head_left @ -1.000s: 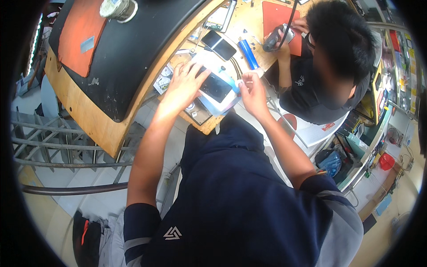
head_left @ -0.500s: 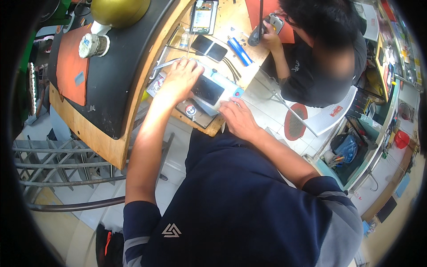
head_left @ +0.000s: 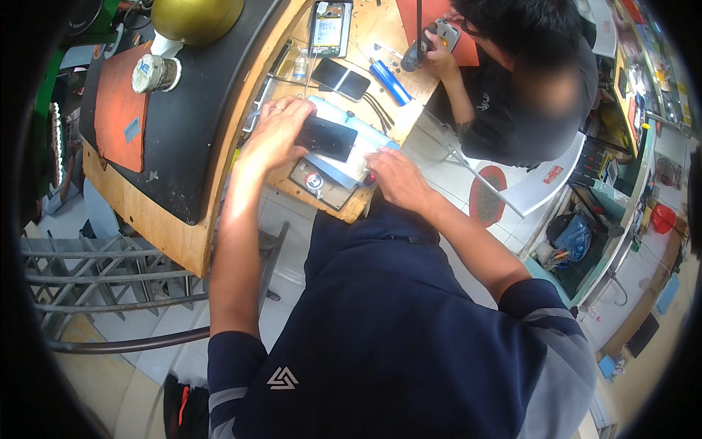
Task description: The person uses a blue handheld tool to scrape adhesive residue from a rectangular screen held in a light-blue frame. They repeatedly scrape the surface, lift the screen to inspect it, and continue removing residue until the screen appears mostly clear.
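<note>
My left hand [head_left: 274,139] grips the left end of a black smartphone [head_left: 329,139], thumb at the lower edge and fingers at the upper one. The phone lies over a light blue and white flat device [head_left: 355,155] on the bench, its dark screen facing up. At the device's right end, the bent fingers of my right hand [head_left: 398,179] hold its corner; a small red spot shows beside them. The undersides of both hands' fingers are hidden. Just below the device sits a dark flat tray or pad with a round sticker [head_left: 314,181].
Beyond the device lie another phone [head_left: 341,79], a blue cylinder [head_left: 391,83], black cables [head_left: 380,113] and an opened tablet-like device [head_left: 330,29]. A co-worker [head_left: 512,88] at the right handles a grey tool. A black-topped table [head_left: 183,139] stands at left.
My left hand and the phone have moved left and slightly away from me. More white surface shows right of the phone. The red spot now appears below my right fingers.
</note>
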`<state>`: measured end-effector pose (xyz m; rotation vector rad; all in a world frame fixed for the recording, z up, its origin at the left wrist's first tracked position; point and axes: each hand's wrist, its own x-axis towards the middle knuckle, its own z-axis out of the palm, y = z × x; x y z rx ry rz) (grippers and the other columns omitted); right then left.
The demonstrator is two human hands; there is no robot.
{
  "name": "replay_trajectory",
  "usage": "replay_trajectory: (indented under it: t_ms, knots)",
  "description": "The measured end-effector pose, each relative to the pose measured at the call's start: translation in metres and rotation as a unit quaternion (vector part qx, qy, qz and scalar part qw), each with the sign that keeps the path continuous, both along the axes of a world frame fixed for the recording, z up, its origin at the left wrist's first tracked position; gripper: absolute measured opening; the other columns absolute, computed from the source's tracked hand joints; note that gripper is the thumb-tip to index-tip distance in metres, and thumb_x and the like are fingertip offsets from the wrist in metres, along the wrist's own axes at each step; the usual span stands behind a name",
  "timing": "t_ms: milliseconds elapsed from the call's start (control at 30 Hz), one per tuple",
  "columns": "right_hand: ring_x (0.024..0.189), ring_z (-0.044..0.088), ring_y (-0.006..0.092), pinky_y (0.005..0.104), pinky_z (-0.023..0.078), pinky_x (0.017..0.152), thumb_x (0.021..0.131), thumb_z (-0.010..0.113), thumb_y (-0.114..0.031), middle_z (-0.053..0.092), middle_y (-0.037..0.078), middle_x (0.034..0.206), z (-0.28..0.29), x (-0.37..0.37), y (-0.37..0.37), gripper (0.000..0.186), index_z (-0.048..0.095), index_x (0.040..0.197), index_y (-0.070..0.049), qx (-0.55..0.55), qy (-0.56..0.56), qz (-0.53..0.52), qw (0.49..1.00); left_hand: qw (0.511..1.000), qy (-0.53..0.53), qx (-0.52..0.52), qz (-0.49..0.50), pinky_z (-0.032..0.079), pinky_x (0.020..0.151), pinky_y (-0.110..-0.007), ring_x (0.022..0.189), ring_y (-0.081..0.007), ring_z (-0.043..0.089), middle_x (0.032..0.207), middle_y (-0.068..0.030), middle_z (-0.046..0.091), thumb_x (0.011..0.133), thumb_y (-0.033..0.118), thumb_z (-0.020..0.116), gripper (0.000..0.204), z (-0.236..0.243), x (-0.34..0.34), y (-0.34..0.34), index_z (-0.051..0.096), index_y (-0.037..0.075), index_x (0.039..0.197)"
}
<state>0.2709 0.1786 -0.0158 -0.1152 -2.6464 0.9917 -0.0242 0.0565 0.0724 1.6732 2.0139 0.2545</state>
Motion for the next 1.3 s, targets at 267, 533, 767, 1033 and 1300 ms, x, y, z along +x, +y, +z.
replay_trajectory:
  t_ms: [267,533,767,1033,1300]
  knots:
    - [0.099,0.065,0.0328,0.0417,0.048,0.089,0.084,0.078,0.000,0.070,0.011,0.108,0.015,-0.015,0.007,0.031,0.064,0.112,-0.006,-0.118,0.037,-0.199,0.972,0.997,0.016,0.025,-0.070,0.030,0.122,-0.054,0.148,-0.0375,0.040,0.154,-0.0115,0.048,0.059,0.008,0.095,0.081,-0.015,0.036,0.001,0.058,0.015,0.130]
    - [0.090,0.060,0.0292,0.0411,0.047,0.081,0.081,0.072,0.002,0.063,0.008,0.092,0.003,-0.042,-0.005,0.024,0.064,0.102,-0.008,0.002,0.001,-0.047,0.999,0.994,0.057,0.060,0.070,0.035,0.118,-0.051,0.142,-0.0355,0.046,0.146,-0.0130,0.054,0.065,0.011,0.093,0.080,-0.009,0.035,-0.028,0.059,0.013,0.138]
    - [0.085,0.063,0.0340,0.0429,0.052,0.075,0.080,0.075,0.004,0.065,0.013,0.088,0.020,-0.112,-0.011,0.021,0.066,0.099,-0.002,-0.048,0.060,0.021,0.997,0.860,-0.115,0.207,0.452,0.057,0.084,-0.040,0.091,-0.0267,0.069,0.107,-0.0140,0.068,0.095,0.003,0.069,0.022,-0.060,0.102,-0.069,0.067,0.003,0.117]
    - [0.086,0.065,0.0319,0.0419,0.053,0.077,0.078,0.075,0.003,0.064,0.011,0.083,0.011,-0.105,-0.016,0.021,0.067,0.097,-0.003,-0.029,0.049,0.018,0.998,0.543,-0.489,0.198,0.654,0.056,0.075,-0.026,0.083,-0.0103,0.064,0.097,-0.0041,0.067,0.107,0.020,0.067,0.028,-0.103,0.137,-0.060,0.058,0.002,0.126]
    - [0.083,0.065,0.0356,0.0436,0.053,0.076,0.077,0.077,0.007,0.069,0.013,0.090,0.021,-0.107,-0.025,0.023,0.068,0.095,-0.003,-0.056,0.103,0.005,0.993,0.530,-0.510,0.206,0.645,0.056,0.075,-0.025,0.082,-0.0094,0.064,0.094,-0.0024,0.067,0.110,0.016,0.059,0.018,-0.097,0.120,-0.056,0.063,-0.001,0.115]
